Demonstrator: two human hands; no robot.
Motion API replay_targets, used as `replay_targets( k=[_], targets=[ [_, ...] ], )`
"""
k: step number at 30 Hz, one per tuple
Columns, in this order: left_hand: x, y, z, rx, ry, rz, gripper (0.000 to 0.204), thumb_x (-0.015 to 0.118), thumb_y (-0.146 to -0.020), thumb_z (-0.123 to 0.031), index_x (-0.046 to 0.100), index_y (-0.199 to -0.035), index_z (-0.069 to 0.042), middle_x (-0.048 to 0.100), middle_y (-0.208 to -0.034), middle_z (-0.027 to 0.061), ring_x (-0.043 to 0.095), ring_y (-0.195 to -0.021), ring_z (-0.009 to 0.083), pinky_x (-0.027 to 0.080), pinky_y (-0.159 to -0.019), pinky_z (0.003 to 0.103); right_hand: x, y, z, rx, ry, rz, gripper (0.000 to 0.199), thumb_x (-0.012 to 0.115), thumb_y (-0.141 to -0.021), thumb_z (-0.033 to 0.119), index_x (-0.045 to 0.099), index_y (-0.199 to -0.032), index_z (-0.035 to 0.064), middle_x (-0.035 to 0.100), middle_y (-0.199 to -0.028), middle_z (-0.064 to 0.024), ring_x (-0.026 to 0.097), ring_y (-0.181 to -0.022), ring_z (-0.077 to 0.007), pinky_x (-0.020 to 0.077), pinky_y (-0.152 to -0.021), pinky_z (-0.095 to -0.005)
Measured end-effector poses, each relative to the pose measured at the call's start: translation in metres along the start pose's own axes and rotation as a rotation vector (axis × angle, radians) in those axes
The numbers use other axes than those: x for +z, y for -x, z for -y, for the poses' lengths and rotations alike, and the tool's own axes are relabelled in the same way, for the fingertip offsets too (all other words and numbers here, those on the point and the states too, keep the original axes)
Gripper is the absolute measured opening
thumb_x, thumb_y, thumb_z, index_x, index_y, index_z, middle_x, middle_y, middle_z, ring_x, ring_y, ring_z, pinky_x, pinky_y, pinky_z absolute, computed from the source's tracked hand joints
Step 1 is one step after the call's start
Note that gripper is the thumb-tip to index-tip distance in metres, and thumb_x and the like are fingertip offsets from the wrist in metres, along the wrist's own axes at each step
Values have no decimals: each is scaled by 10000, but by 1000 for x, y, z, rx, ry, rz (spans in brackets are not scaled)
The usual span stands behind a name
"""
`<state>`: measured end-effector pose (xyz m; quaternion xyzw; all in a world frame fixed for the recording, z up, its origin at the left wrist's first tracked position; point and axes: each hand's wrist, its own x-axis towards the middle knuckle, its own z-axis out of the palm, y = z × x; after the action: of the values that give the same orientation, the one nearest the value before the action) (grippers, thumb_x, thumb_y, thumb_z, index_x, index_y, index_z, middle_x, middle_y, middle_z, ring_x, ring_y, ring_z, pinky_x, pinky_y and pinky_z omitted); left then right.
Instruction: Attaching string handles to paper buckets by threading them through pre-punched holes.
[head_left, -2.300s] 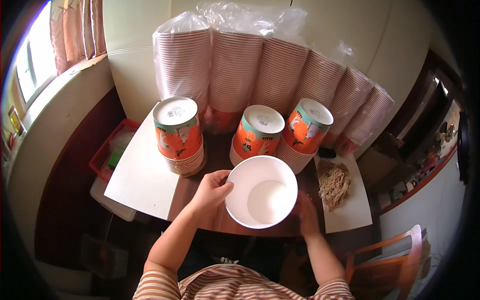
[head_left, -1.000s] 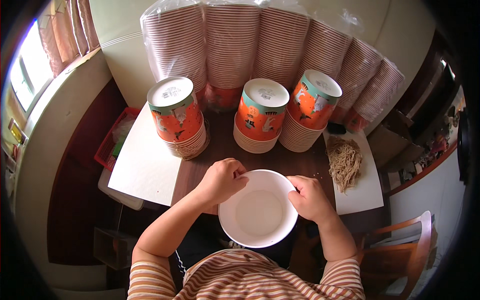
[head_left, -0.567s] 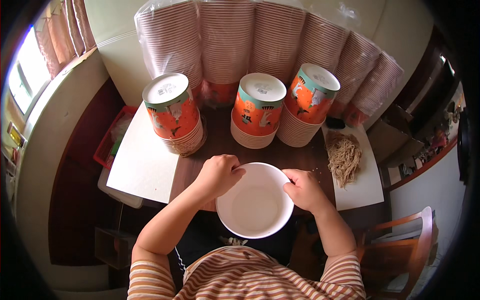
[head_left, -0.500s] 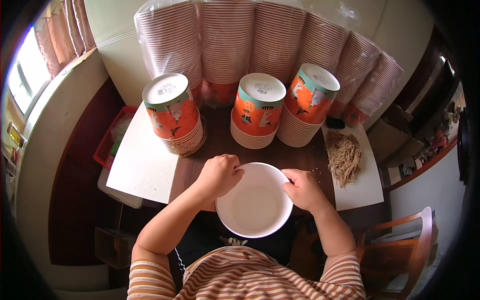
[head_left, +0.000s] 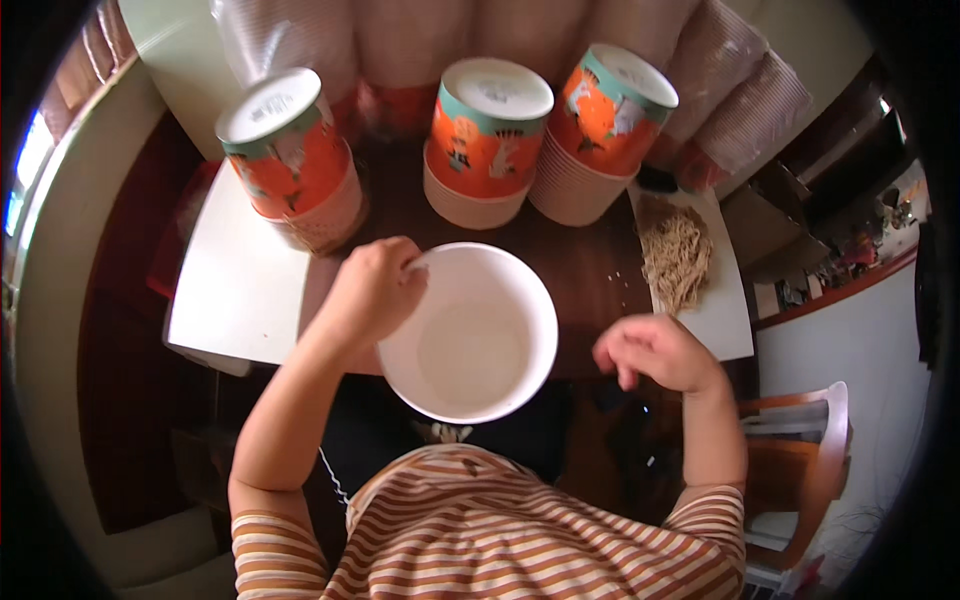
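A white paper bucket (head_left: 470, 345) stands mouth up at the near edge of the table, its inside facing me and nothing visible in it. My left hand (head_left: 378, 288) pinches its rim on the upper left, with the fingers curled over the edge. Off to the right of the bucket, my right hand (head_left: 655, 352) hangs apart from it, fingers loosely bent and apart, with nothing seen in them. Beyond the bucket stand three stacks of upside-down orange paper buckets with teal bands: a left stack (head_left: 295, 160), a middle stack (head_left: 485, 150) and a right stack (head_left: 600, 140).
Tall plastic-wrapped stacks of paper buckets (head_left: 410, 50) line the back of the dark wooden table (head_left: 590, 260). A bundle of tan strings (head_left: 677, 255) lies on a white board at right. Another white board (head_left: 235, 280) covers the left side. A wooden chair (head_left: 800, 470) stands at lower right.
My right hand has let go of the bucket's rim and moved away to the right. My left hand keeps its hold. The view has shifted, so the stacks appear higher and further left.
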<state>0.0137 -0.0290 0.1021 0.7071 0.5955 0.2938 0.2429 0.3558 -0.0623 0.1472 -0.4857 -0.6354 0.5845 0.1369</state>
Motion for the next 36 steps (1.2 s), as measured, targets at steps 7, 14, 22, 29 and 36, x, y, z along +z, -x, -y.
replay_targets(
  k=[7, 14, 22, 29, 36],
  targets=[
    [-1, -7, -18, -38, 85, 41, 169, 590, -803, -75, 628, -924, 37, 637, -810, 212, 634, -783, 369, 496, -712, 396, 15, 52, -157, 744, 71, 431, 322, 658, -896, 313, 661, -962, -2, 679, -837, -87, 673, -708, -168, 560, -631, -291],
    [1, -3, -27, -144, 79, 52, 150, 554, -816, -56, 621, -920, 31, 622, -780, 195, 620, -716, 331, 486, -668, 368, 32, 15, -410, 952, -348, -770, 543, 679, -821, 508, 592, -1087, 43, 626, -890, -115, 660, -754, -261, 573, -647, -407],
    [2, -4, -31, -152, 57, 69, 135, 560, -832, -52, 619, -926, 26, 629, -808, 180, 617, -744, 338, 485, -680, 373, 22, -68, -472, 1062, 190, -976, 712, 649, -779, 567, 528, -1217, 19, 597, -1121, -169, 590, -1069, -342, 499, -904, -495],
    [6, -3, -29, -68, 17, 54, 141, 569, -827, -43, 610, -942, 27, 618, -858, 190, 607, -783, 360, 481, -698, 389, 36, -57, -448, 1275, 98, -1091, 816, 683, -721, 608, 504, -1261, 23, 547, -1220, -181, 532, -1167, -352, 449, -973, -514],
    [4, -8, -30, -122, 31, 51, 141, 570, -818, -45, 608, -926, 38, 613, -834, 187, 603, -769, 356, 477, -691, 381, 44, -21, -416, 1328, 2, -1093, 1084, 732, -570, 716, 425, -1357, 38, 431, -1370, -201, 470, -1244, -373, 429, -1023, -440]
  ],
)
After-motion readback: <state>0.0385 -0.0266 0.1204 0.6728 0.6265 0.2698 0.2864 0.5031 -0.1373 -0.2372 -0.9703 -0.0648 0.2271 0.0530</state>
